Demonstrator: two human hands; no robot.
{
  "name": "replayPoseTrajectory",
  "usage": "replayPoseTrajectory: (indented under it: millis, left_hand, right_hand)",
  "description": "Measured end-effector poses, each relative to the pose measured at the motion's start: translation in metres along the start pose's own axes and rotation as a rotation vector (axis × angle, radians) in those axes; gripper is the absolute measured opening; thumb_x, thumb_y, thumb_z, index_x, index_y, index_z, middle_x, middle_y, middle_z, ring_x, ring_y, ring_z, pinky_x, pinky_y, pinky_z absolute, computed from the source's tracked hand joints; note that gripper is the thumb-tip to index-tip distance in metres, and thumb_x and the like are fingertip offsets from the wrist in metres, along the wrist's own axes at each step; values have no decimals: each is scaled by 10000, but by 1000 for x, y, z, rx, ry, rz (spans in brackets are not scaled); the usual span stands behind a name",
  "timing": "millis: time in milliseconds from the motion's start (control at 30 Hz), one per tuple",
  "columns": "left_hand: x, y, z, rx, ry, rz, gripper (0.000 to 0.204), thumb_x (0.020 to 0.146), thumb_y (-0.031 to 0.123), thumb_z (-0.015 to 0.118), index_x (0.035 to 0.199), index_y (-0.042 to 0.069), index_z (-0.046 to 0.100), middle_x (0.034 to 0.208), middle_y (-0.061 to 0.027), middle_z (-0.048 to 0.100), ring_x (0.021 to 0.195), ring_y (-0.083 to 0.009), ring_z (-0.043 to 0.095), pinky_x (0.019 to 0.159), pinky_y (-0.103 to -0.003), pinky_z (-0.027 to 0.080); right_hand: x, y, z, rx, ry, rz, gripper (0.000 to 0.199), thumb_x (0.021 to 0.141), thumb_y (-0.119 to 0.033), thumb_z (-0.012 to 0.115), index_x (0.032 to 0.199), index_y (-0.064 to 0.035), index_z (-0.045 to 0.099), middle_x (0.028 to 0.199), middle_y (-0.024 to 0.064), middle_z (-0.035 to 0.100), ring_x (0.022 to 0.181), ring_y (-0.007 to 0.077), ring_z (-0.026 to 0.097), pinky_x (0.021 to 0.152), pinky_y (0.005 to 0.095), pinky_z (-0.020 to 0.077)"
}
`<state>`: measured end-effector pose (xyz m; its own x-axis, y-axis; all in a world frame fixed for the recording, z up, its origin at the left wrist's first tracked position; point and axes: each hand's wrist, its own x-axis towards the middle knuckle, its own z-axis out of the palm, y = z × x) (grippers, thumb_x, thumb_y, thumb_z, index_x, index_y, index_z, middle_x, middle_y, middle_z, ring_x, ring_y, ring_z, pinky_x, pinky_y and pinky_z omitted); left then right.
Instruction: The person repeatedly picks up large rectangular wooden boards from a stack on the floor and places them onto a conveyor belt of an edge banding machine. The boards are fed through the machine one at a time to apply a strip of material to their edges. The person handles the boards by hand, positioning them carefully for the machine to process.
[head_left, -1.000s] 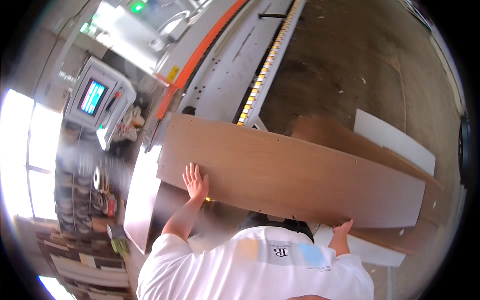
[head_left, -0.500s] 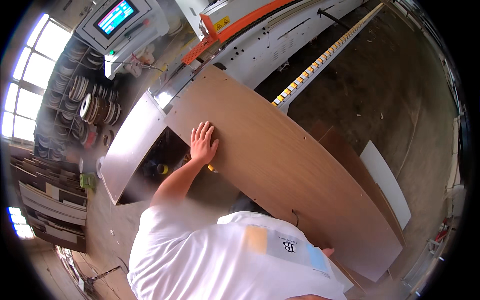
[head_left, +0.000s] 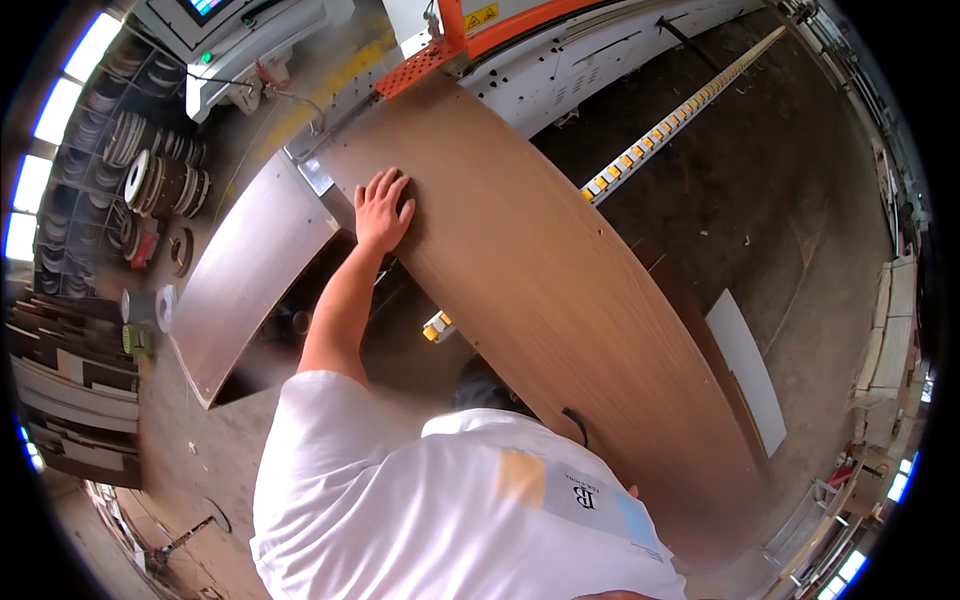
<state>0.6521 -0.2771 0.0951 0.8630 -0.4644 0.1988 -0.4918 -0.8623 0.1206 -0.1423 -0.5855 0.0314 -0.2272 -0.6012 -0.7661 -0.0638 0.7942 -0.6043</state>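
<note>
A long wood-coloured board (head_left: 560,270) lies slantwise in front of me, with small holes along its edges. Its far end reaches the orange perforated guard (head_left: 418,70) of a machine. My left hand (head_left: 382,210) lies flat on the board's left edge near that end, fingers stretched, arm extended. Of my right hand (head_left: 633,491) just a bit shows past my shirt, at the board's near part; its fingers are hidden.
A pale worktop (head_left: 250,270) stands left of the board. A rail with yellow rollers (head_left: 680,115) runs off to the far right. White panel (head_left: 745,370) leans at right. Edging rolls (head_left: 155,185) fill a rack at left. A control console (head_left: 250,50) stands at the back.
The board has moved forward, its far end now closer to the orange guard. My left hand has gone forward with it, arm straighter. More of the rollers beneath shows. The view has shifted too.
</note>
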Motion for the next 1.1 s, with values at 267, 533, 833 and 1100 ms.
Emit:
replayPoseTrajectory:
  millis: [267, 533, 833, 1100]
  left_hand:
    - [34, -29, 9, -17, 23, -67, 524, 928, 450, 540, 1412, 251, 508, 1539, 2, 411, 1451, -240, 305, 1187, -586, 146]
    - [45, -31, 15, -80, 56, -66, 522, 898, 453, 575, 1380, 253, 540, 1514, 13, 438, 1440, -237, 320, 1193, -583, 137]
    - [77, -10, 27, -105, 85, -55, 512, 890, 469, 586, 1357, 258, 564, 1499, 12, 453, 1434, -230, 329, 1183, -608, 139]
    - [141, 24, 48, -127, 123, -47, 508, 896, 489, 588, 1337, 237, 586, 1481, 18, 475, 1428, -227, 338, 1161, -620, 164]
  right_hand:
    - [-10, -11, 46, -51, -67, 52, 533, 946, -528, 417, 1292, -148, 560, 1316, 40, 568, 1124, 243, 556, 856, 369, 501]
    - [-8, -24, 83, -79, -88, 84, 524, 937, -528, 431, 1276, -154, 571, 1301, 36, 573, 1111, 236, 559, 845, 375, 504]
    - [11, -40, 104, -70, -128, 111, 514, 927, -528, 447, 1258, -159, 584, 1283, 32, 580, 1096, 228, 562, 833, 382, 507]
    - [-5, -86, 155, 113, -51, 72, 509, 912, -530, 471, 1249, -168, 591, 1271, 23, 585, 1093, 221, 564, 822, 397, 511]
